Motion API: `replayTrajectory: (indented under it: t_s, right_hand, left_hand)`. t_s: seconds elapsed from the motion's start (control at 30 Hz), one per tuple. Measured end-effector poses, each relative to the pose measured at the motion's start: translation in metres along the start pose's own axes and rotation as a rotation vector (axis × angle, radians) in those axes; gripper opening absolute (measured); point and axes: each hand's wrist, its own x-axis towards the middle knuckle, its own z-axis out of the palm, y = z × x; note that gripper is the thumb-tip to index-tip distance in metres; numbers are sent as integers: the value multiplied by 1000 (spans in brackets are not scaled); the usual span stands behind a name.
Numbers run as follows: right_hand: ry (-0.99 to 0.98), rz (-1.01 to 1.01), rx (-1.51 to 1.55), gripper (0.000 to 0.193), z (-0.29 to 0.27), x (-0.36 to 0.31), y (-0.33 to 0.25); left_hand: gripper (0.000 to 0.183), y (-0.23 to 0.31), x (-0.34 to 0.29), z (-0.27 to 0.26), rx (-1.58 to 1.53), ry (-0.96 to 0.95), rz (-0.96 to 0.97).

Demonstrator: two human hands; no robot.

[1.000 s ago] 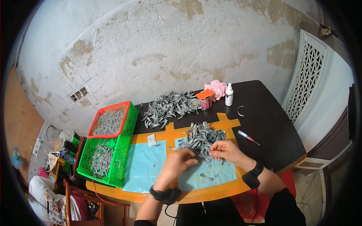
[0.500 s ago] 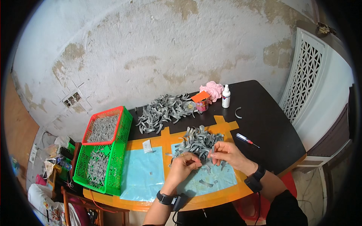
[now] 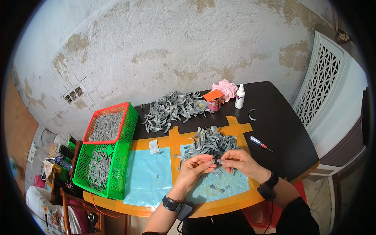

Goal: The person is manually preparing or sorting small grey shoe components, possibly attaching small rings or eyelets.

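Observation:
My left hand point(image 3: 196, 167) has its thumb and fingertips pinched on a small grey piece point(image 3: 213, 161). Close beside it, my right hand point(image 3: 242, 161) pinches the end of a grey curved strip, mostly hidden by the fingers. Both hands meet just in front of a heap of grey curved strips point(image 3: 209, 141), which lies on a light blue sheet point(image 3: 235, 186). A few loose strips point(image 3: 216, 188) rest on the sheet below my hands.
Another heap of strips point(image 3: 172, 112) lies farther back, beside an orange-topped can point(image 3: 214, 104), a pink cloth point(image 3: 225, 89) and a white bottle point(image 3: 239, 97). A screwdriver point(image 3: 260, 143) sits to the right. Green point(image 3: 117, 168) and red point(image 3: 126, 124) baskets with small grey pieces stand left.
My left hand has risen a little and its fingertips have come up to those of my right hand. A small grey piece now shows at the left fingertips. The view has shifted slightly.

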Motion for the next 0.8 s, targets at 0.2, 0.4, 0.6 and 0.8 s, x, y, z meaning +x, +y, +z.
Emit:
replayTrajectory:
  t_s: [0.2, 0.4, 0.6, 0.8]
  right_hand:
    - [-53, 4, -16, 13, 2, 0, -1]
    - [-48, -3, -14, 13, 2, -1, -2]
    - [-57, 13, 5, 12, 2, 0, 0]
    - [-59, 62, 79, 12, 4, -2, -2]
  left_hand:
    - [18, -5, 1, 0, -67, 4, 24]
    - [17, -7, 2, 0, -54, 4, 13]
    - [14, -14, 3, 2, 55, 38, 89]
    - [13, -14, 3, 5, 201, -58, 254]
